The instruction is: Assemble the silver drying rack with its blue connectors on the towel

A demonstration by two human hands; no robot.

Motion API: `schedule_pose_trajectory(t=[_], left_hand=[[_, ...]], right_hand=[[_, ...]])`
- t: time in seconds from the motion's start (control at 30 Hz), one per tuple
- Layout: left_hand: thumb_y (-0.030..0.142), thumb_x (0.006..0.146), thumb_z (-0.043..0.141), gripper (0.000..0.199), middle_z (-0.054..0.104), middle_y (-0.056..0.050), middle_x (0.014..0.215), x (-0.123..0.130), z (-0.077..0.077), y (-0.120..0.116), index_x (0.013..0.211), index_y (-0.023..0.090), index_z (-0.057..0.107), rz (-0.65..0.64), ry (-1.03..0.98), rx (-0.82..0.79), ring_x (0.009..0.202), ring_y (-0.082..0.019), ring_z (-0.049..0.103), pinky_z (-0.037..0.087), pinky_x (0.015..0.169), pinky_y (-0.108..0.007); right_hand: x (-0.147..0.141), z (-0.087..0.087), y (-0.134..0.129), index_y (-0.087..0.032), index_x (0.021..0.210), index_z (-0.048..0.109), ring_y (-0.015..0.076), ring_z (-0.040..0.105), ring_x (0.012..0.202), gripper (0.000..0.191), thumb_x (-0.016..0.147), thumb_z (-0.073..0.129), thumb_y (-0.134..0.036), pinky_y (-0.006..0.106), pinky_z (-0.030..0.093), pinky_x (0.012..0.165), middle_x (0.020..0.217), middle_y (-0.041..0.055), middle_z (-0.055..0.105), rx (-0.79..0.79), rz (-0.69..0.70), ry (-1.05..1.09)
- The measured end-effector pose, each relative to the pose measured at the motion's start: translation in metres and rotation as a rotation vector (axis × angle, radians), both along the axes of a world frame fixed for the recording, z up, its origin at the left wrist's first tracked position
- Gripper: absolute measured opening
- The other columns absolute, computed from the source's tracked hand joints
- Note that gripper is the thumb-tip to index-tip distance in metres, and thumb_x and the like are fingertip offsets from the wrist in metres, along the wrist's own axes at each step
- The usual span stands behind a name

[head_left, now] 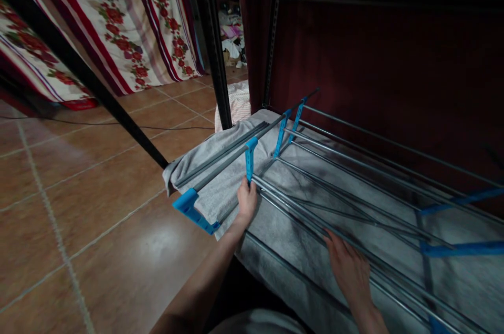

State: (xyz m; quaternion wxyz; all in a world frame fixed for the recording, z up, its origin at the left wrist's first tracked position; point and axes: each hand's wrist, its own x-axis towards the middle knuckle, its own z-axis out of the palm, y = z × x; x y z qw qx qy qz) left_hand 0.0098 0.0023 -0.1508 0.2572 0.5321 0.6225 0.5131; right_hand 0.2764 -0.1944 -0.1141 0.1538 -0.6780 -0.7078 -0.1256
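A rack of thin grey metal tubes [346, 150] joined by blue plastic brackets lies across grey cloth. My left hand [247, 200] is closed at the lower end of a blue bracket [250, 153], where tube ends meet it; its fingertips are partly hidden. Further right, my right hand [350, 268] rests against the near metal tubes [299, 202], its fingers bent over them and partly out of sight. Another blue bracket [192, 210] caps the left end of the rack, beyond the cloth's edge. Two more blue brackets stand toward the far end.
The grey cloth [220, 166] covers a low platform inside a black metal frame [214, 40]. A slanting black bar [90, 71] crosses on the left. Tiled floor [118, 218], a thin cable [157, 127] and a floral curtain [118, 19] lie beyond. Dark red fabric [374, 55] hangs behind.
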Motion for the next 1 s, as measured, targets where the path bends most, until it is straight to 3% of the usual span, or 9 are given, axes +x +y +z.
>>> schedule_pose_trajectory(t=[0.77,1.0], left_hand=[[0.038,0.095,0.043,0.024,0.057,-0.001,0.069,0.0,0.011,-0.004,0.082,0.021,0.053,0.002,0.083,-0.087,0.066,-0.018,0.055,0.039,0.065,-0.028],[0.033,0.095,0.041,0.019,0.057,-0.002,0.069,0.002,0.011,-0.005,0.082,0.022,0.051,0.014,0.103,-0.083,0.066,-0.019,0.055,0.039,0.066,-0.03]], right_hand=[[0.006,0.0,-0.001,-0.018,0.116,0.066,0.0161,0.069,0.067,0.04,0.105,0.034,-0.039,0.029,0.042,0.061,0.084,0.0034,0.076,0.05,0.03,-0.056],[0.007,-0.002,0.0,-0.019,0.116,0.066,0.0158,0.068,0.064,0.041,0.105,0.033,-0.04,0.028,0.041,0.058,0.08,0.003,0.076,0.004,0.018,-0.076]])
